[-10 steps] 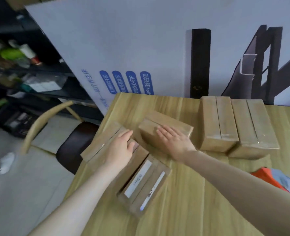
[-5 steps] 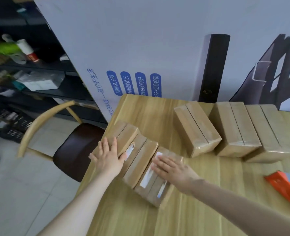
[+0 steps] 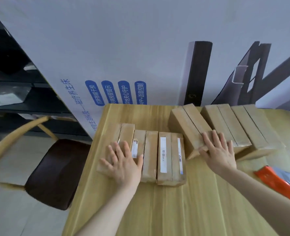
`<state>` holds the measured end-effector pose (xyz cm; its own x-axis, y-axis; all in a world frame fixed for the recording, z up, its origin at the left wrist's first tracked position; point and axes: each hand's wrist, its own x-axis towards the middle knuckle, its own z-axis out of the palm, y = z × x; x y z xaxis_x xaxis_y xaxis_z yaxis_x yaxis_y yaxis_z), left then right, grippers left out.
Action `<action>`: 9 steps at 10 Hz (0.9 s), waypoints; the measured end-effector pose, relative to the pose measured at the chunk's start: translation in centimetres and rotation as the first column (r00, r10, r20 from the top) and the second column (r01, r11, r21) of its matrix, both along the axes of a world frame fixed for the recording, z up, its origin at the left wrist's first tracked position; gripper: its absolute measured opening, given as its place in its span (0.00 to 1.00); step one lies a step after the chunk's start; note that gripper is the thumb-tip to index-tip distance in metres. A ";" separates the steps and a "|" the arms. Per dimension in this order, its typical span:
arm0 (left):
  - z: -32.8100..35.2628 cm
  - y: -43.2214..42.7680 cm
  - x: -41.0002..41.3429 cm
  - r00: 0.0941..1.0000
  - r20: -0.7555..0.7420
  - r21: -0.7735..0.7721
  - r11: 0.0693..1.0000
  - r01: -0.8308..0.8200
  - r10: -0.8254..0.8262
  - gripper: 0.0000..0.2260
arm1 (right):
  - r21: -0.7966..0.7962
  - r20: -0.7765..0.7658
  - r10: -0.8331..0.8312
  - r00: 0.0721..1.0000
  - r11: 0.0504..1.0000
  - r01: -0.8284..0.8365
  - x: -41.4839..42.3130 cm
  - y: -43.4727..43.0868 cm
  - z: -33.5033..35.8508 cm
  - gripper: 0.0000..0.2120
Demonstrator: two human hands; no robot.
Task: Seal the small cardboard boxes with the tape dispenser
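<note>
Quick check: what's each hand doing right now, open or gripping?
Left hand: open, fingers spread flat on the leftmost box.
Right hand: open, flat on the angled box.

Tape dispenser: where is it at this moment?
In the head view the orange tape dispenser lies on the table at the far right edge, partly cut off, nearer the camera than the right hand and untouched.

Three front boxes (image 3: 151,154), brown with flaps closed, lie side by side and touching; two bear white labels. Three back boxes (image 3: 226,123) sit rightward, the leftmost angled. An orange dispenser (image 3: 273,181) lies far right.
</note>
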<state>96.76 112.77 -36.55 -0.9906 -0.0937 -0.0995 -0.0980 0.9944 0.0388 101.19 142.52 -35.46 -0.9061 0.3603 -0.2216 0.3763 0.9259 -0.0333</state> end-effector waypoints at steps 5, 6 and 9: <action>-1.4 7.9 -6.0 0.774 0.113 0.008 0.779 0.627 -0.623 0.32 | -0.421 -0.081 -0.479 0.874 0.811 0.406 -0.7 9.4 1.8 0.23; 0.8 8.7 -9.4 0.802 0.132 0.049 0.812 0.582 -0.583 0.33 | -0.589 -0.192 -0.512 0.837 0.743 0.319 -0.7 10.1 3.5 0.24; 4.9 9.6 -0.5 0.751 -0.081 0.435 0.655 0.618 -0.655 0.30 | -0.543 -0.386 -0.352 0.853 0.834 0.099 7.6 3.4 4.8 0.26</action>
